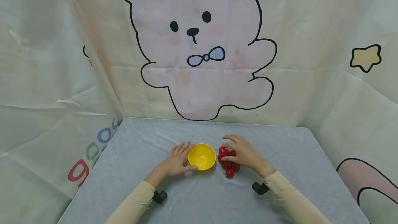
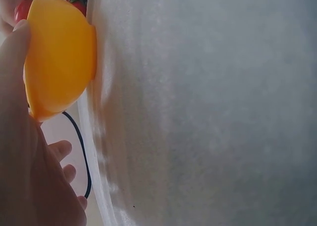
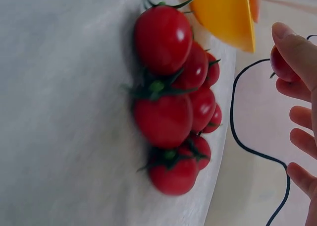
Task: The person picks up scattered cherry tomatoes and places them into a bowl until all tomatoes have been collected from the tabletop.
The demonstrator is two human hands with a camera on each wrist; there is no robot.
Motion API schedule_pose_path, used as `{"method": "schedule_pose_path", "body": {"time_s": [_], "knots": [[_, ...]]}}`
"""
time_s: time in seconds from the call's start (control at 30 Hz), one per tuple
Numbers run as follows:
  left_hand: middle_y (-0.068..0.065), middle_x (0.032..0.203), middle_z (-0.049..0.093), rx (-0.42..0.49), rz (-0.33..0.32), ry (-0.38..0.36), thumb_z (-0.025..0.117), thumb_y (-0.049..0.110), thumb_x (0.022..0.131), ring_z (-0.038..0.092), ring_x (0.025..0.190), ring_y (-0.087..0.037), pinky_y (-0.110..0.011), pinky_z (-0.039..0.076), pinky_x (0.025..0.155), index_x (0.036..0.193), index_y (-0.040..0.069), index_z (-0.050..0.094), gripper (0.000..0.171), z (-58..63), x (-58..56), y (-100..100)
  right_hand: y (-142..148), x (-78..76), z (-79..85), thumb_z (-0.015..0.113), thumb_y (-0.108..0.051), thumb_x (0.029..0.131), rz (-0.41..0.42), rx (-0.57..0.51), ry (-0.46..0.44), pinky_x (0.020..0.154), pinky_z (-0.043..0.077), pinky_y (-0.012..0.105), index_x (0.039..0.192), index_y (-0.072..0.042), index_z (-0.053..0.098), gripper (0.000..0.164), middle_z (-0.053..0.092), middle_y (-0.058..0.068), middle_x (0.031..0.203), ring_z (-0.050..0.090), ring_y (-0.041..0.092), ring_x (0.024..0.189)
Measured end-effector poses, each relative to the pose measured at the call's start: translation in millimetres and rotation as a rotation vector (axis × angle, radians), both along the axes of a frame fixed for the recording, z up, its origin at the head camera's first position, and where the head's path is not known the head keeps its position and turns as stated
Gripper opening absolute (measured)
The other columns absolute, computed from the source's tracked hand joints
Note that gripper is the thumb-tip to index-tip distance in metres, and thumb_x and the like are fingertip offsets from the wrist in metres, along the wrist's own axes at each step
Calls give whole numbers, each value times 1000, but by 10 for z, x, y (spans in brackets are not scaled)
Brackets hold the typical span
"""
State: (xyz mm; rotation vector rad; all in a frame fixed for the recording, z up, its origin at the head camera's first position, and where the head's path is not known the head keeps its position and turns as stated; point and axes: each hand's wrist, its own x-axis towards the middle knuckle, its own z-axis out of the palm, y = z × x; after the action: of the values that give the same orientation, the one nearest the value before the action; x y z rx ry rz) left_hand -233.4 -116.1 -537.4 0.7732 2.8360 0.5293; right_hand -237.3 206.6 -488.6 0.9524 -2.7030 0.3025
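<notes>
A yellow bowl [image 1: 202,157] stands upright on the table. Spread and mostly straight, the fingers of my left hand [image 1: 176,161] touch its left side, the thumb along the near rim and the forefinger at the far rim. To the bowl's right lies a cluster of red cherry tomatoes [image 1: 229,173] with green stems, seen close up in the right wrist view. Above them my right hand [image 1: 245,152] pinches one cherry tomato [image 3: 280,67] between thumb and forefinger; its other fingers are loosely bent. The left wrist view shows the bowl's outer wall [image 2: 59,57].
A pale grey-blue cloth covers the table [image 1: 217,203], which meets a printed curtain [image 1: 298,89] at the back and sides. Dark wrist-camera mounts [image 1: 259,188] stick out under both wrists, close above the table.
</notes>
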Motion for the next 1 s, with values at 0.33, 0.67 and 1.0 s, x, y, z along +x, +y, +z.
{"method": "schedule_pose_path", "body": {"time_s": [0.33, 0.67, 1.0], "knots": [[-4, 169, 13, -2, 23, -31, 53, 75, 84, 11, 155, -35, -67, 11, 121, 160, 29, 14, 97, 4, -23, 14, -252, -102, 14, 74, -59, 80, 57, 22, 38, 106, 47, 51, 111, -29, 73, 43, 60, 0, 136, 55, 24, 125], [-3, 169, 12, -5, 10, -41, 48, 81, 82, 10, 155, -36, -67, 11, 121, 160, 31, 13, 99, 19, -4, -6, -486, -146, -54, 72, -58, 82, 104, 8, 4, 108, 46, 50, 113, -24, 74, 46, 60, 1, 136, 54, 24, 126], [-3, 169, 13, 12, 4, -32, 46, 81, 83, 11, 155, -35, -67, 11, 121, 160, 32, 12, 97, 8, 3, -16, -664, -159, -100, 73, -54, 83, 114, 10, -84, 110, 44, 49, 117, -23, 73, 45, 60, 3, 138, 53, 23, 128]]}}
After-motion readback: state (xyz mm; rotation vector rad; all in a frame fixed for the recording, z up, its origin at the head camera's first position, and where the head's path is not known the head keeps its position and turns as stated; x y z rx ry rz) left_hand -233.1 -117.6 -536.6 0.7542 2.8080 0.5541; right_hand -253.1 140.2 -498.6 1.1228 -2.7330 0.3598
